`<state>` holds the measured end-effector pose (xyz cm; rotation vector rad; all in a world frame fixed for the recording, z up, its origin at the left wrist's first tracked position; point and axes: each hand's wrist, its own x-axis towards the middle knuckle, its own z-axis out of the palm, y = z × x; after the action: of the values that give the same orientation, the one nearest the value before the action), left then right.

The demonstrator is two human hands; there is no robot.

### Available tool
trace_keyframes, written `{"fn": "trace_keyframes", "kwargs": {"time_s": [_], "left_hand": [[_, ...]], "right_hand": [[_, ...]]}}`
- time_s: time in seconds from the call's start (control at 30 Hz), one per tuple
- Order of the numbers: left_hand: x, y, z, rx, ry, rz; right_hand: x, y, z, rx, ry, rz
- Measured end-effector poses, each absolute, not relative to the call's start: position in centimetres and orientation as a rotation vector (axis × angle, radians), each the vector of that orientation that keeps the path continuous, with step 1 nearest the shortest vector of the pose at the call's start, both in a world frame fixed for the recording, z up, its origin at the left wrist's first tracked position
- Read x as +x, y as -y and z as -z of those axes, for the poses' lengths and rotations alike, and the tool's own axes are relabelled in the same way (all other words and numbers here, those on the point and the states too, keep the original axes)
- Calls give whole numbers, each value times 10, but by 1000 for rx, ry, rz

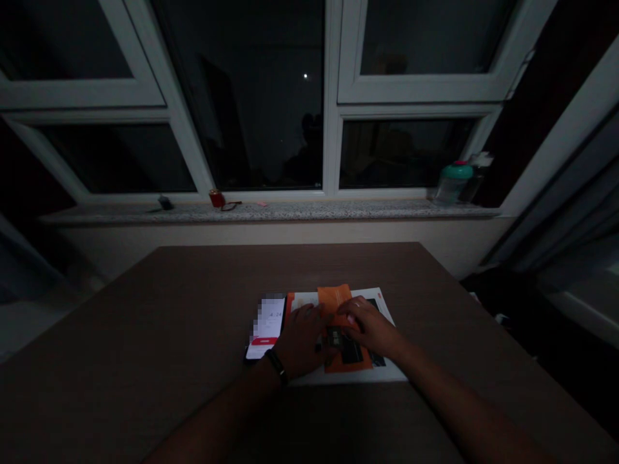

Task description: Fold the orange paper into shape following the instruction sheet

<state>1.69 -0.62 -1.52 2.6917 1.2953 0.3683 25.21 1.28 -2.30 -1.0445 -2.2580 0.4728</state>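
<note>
An orange printed sheet [333,296] with dark pictures lies on a larger white printed sheet or booklet [385,305] on the brown table. My left hand [302,341], with a dark band at the wrist, rests on the left side of the papers, its fingertips near the orange sheet's left edge. From the right, my right hand [368,325] touches the orange sheet, fingers bent and thumb apart from them. The dim light hides whether either hand grips the paper. Left of the papers lies a phone [265,325] with its screen lit.
The brown table [203,277] ends below a speckled windowsill [300,210]. On the sill stand a small red object [216,198], a small dark object [165,203] and a clear bottle with a teal top [454,182]. Dark windows rise behind.
</note>
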Motion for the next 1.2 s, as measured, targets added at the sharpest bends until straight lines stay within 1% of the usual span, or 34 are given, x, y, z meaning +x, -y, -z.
{"fn": "trace_keyframes", "kwargs": {"time_s": [0.4,0.67,1.2], "left_hand": [[18,6,10,2690,-1318,-318],[19,8,16,2690,-1254,-418],[22,10,13,2705,-1185,-388]], "right_hand": [[252,-13,23,-1051,2267,-468],[252,-14,25,-1060,2275,-482],[251,-13,23,-1051,2262,-491]]}}
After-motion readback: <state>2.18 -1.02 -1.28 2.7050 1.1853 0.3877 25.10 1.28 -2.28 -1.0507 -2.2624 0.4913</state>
